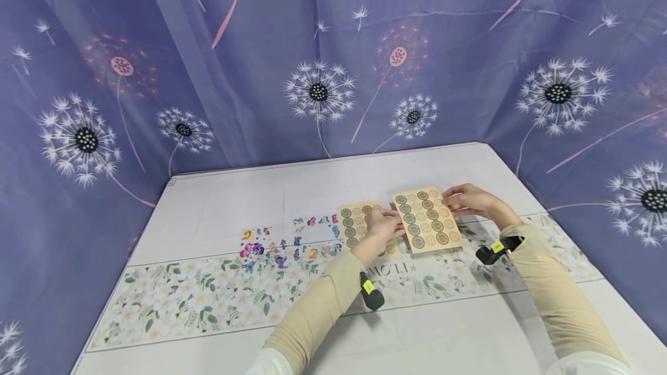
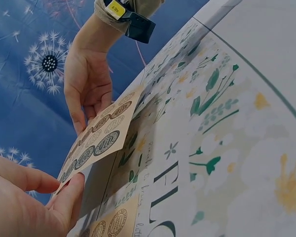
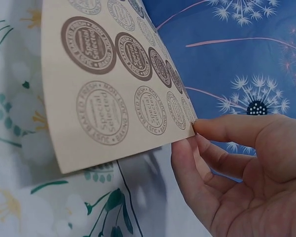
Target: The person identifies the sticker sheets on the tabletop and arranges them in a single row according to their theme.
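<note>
A tan sheet of round stickers (image 1: 428, 220) is held up off the table, tilted, between both hands. My left hand (image 1: 383, 225) pinches its left edge between thumb and fingers, as the left wrist view shows. At the opposite edge, my right hand (image 1: 469, 200) pinches the sheet near a corner; in the right wrist view the thumb and fingers meet on the paper (image 3: 103, 113). Printed on the sheet are rows of dark and pale round labels. A second tan sticker sheet (image 1: 348, 213) lies flat on the table, partly covered by my left hand.
Left of the sheets lie colourful cartoon stickers, one group in a cluster (image 1: 255, 249) and another in a frame shape (image 1: 312, 221). The white tablecloth (image 1: 229, 201) has a floral band (image 1: 198, 300) with printed lettering. Purple dandelion curtains (image 1: 250, 132) surround the table's back and sides.
</note>
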`<state>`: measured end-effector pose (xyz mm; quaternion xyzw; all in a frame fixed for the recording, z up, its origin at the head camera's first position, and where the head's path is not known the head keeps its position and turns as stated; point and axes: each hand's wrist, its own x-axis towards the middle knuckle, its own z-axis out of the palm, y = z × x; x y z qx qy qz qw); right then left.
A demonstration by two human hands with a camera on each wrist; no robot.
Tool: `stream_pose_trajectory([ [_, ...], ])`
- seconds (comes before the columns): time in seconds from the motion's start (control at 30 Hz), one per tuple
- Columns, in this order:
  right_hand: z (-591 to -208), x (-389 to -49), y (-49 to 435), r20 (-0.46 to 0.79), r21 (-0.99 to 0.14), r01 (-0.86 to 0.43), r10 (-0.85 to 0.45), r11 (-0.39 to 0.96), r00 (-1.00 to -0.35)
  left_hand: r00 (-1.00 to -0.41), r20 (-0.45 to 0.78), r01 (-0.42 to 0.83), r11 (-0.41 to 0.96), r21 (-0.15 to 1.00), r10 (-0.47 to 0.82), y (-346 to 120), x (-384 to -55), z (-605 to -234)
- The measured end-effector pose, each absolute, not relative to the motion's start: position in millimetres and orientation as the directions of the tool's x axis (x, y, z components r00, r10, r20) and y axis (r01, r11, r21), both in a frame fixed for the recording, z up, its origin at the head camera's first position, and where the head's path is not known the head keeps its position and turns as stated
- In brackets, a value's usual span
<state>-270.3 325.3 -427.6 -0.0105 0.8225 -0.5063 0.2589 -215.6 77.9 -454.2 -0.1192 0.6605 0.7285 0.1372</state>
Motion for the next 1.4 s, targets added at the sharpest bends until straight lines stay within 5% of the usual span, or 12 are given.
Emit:
stream_pose_trajectory([
  [1.4, -437.2, -273.8, 317.4, -0.383, -0.888, 0.215, -0.396, 0.407, -0.834, -0.946, -0.322, -0.321, 0.053, 0.946, 0.019, 69.1, -214.9, -450.1],
])
